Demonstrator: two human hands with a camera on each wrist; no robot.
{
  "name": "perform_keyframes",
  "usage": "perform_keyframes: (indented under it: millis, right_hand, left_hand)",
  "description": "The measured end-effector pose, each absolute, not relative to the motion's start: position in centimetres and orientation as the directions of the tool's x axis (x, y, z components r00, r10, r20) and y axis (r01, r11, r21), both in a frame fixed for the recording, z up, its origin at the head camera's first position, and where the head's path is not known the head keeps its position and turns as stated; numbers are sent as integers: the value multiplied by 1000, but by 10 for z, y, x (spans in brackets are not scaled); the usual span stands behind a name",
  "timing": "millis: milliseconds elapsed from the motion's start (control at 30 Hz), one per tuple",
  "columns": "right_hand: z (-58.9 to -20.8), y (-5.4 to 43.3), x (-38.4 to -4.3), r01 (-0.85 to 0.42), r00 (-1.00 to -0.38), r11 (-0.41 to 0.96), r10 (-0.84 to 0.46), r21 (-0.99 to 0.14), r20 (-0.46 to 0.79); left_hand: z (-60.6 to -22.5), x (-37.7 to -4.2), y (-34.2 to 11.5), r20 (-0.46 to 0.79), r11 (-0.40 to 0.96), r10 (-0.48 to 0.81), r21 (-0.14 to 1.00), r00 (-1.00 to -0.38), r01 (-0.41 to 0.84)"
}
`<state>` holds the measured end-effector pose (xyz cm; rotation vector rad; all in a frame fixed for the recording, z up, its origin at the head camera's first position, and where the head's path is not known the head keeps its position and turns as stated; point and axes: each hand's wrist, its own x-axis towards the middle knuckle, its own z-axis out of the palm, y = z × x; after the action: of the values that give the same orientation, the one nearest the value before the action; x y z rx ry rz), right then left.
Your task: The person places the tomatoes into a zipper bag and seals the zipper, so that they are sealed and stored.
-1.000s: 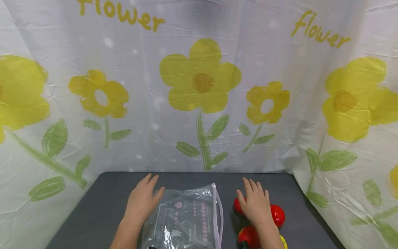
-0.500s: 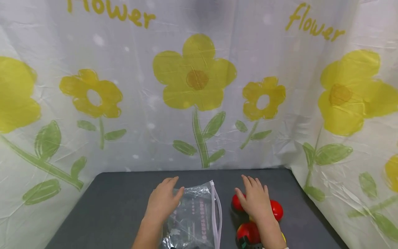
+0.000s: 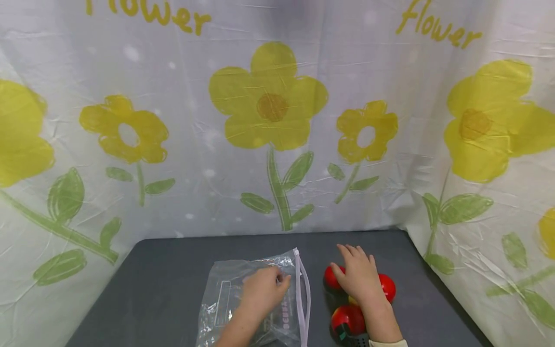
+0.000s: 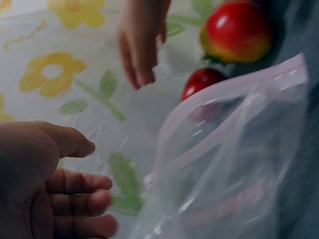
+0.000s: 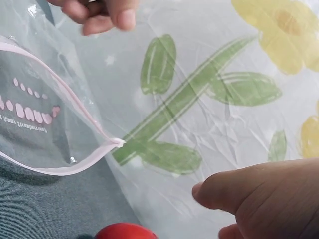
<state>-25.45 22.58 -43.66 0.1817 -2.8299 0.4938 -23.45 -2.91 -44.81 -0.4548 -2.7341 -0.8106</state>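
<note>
A clear zip bag [image 3: 220, 294] lies on the dark table, its pale pink zip edge [image 3: 300, 299] facing right and parted in the right wrist view. Over the bag is my left hand [image 3: 262, 290], thumb out and fingers loosely bent, with nothing in it. My right hand [image 3: 361, 279] is spread above a group of round fruits, holding none of them. Among these are a red fruit [image 3: 333, 278] by the thumb, another red fruit [image 3: 388, 287] at the right and a red-and-yellow fruit [image 3: 348, 318] nearer me. A yellow thing [image 3: 353, 300] is mostly hidden under the right hand.
The dark grey table [image 3: 156, 289] has rounded far corners. White sheeting [image 3: 204, 193] printed with yellow flowers stands behind it and along both sides. A dark band [image 3: 357, 340] is on the right wrist, in front of the red-and-yellow fruit.
My left hand has moved right and nearer to me, from the bag's left side to over its middle, its fingers bending more. The right hand stays above the fruits.
</note>
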Motion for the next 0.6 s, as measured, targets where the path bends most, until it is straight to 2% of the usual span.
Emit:
perform_keyframes:
  millis: [200, 400, 600]
  right_hand:
    - [-437, 227, -254, -158, -966, 936, -80, -316, 247]
    - [-438, 229, -255, -139, -978, 933, -77, -332, 193]
    - [-438, 232, -256, -92, -994, 936, -66, -340, 86]
  left_hand:
    - [-463, -228, -8, 306, 797, 233, 484, -923, 362]
    - [-478, -226, 3, 310, 840, 231, 415, -922, 350]
    - [-488, -223, 9, 309, 866, 254, 349, -917, 358]
